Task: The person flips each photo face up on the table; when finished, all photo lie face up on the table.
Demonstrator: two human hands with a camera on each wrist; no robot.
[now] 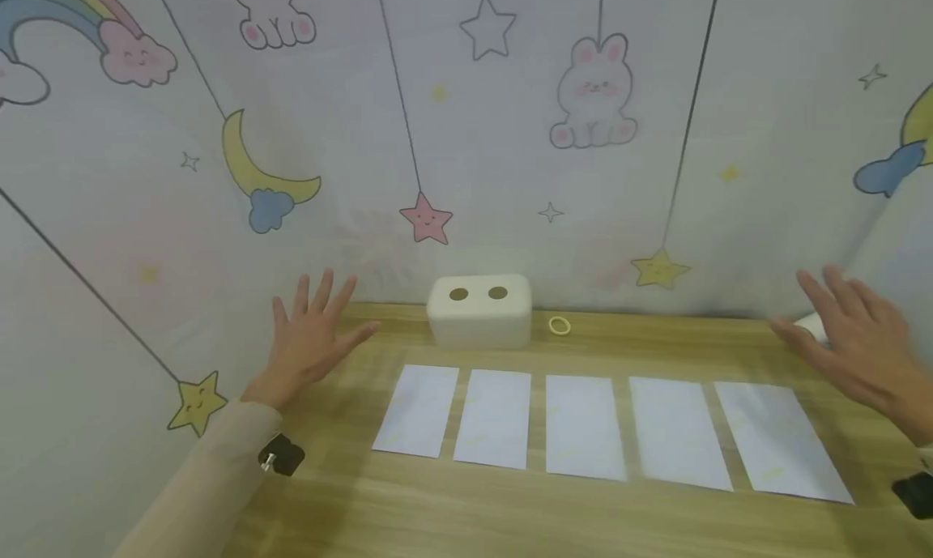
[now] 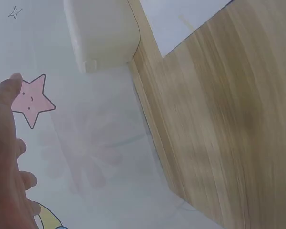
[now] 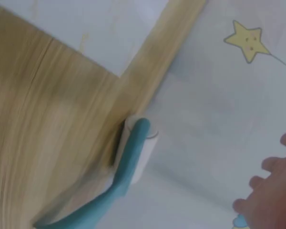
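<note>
White papers (image 1: 585,427): long axes front-to-back.
They lie between left hand (image 1: 309,341) and right hand (image 1: 862,343), both outstretched, empty.

Five white sheets (image 1: 584,428), probable roller (image 3: 130,157) nearby

The place resembled a child's room, though home or studio could not be told: a wood-grain table (image 1: 466,517) stood against a pale backdrop (image 1: 350,112) printed with stars (image 1: 427,219), a rabbit (image 1: 595,92), a crescent moon (image 1: 245,167) and 1 rainbow (image 1: 78,15).
</note>
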